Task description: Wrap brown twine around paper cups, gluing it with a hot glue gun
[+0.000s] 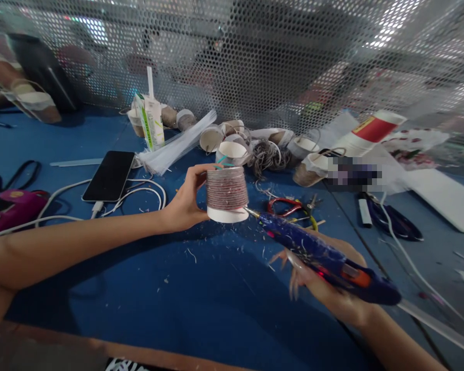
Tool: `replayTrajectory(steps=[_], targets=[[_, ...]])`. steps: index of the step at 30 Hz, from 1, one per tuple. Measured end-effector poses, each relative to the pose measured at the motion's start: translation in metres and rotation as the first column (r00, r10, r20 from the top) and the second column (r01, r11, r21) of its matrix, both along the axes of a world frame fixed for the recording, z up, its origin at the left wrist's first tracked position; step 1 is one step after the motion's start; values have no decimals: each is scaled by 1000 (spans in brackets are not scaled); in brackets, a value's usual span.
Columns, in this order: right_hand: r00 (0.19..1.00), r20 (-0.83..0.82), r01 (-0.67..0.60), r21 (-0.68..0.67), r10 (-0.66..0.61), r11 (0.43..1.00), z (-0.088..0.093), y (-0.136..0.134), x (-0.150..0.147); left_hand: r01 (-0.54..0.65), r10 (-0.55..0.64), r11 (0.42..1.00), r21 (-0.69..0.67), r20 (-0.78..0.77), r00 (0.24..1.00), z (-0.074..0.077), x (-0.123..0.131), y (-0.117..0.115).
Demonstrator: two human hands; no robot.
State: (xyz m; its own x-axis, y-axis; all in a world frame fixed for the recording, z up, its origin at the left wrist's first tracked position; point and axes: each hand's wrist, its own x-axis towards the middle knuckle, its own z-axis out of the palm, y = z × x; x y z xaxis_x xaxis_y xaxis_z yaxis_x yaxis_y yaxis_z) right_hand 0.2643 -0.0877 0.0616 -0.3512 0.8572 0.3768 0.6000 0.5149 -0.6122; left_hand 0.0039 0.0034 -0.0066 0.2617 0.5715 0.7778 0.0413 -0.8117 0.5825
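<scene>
My left hand is closed around the left side of a paper cup, held up over the blue table. Brownish-grey cord is wound in rows around the cup, leaving a white band bare along its lower edge. In my right hand is a dark blue glue gun with an orange part, specked with glue threads. Its metal tip meets or nearly meets the cup's lower right side, just under the cord. A clear glue stick sticks out of the gun's rear.
Behind the cup lie several cord-wrapped cups, a tangle of cord and clear glue sticks. A phone with a white cable is at left. Red-handled scissors and dark-handled pliers lie right. A perforated metal screen stands at the back.
</scene>
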Motion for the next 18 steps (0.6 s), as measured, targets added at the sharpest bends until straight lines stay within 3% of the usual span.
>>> replayTrajectory(steps=[8, 13, 18], targets=[[999, 42, -2, 53, 0, 999, 6, -4, -12, 4, -4, 999, 33, -6, 1000, 1, 1, 0], [999, 38, 7, 3, -7, 1000, 5, -3, -14, 5, -4, 999, 36, -16, 1000, 2, 1, -1], [990, 138, -2, -29, 6, 1000, 6, -1, -10, 7, -6, 1000, 29, -17, 1000, 1, 1, 0]])
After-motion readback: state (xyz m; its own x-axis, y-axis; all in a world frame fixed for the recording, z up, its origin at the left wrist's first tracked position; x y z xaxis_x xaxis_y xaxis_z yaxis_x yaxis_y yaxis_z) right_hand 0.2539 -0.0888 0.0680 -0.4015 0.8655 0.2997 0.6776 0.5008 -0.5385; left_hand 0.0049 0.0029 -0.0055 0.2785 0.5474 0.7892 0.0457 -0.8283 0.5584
